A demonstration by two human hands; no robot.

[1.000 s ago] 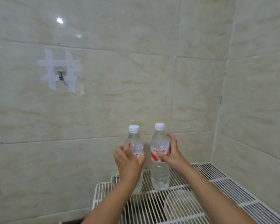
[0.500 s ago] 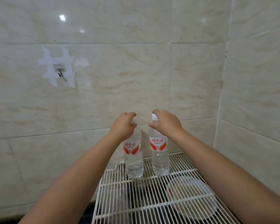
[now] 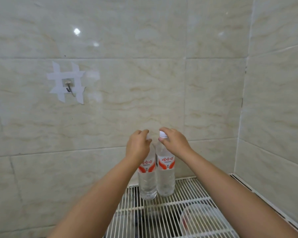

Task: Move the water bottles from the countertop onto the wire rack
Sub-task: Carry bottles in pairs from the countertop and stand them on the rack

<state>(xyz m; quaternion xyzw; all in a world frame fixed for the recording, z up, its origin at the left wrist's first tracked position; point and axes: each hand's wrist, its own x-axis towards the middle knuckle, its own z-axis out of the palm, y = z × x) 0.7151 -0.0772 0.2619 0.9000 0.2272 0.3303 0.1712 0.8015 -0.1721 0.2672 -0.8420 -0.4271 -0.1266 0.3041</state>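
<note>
Two clear water bottles with red and white labels stand upright side by side at the back left of the white wire rack. My left hand is closed over the top of the left bottle and hides its cap. My right hand pinches the white cap of the right bottle with thumb and fingers. The two bottles touch or nearly touch each other.
A round clear plastic lid or dish shows at the rack's front right. Beige tiled walls close in behind and on the right. A taped metal hook is fixed to the back wall at upper left.
My hands slid from the bottles' bodies up to their caps. The bottles now stand closer together on the rack, and the view has shifted upward.
</note>
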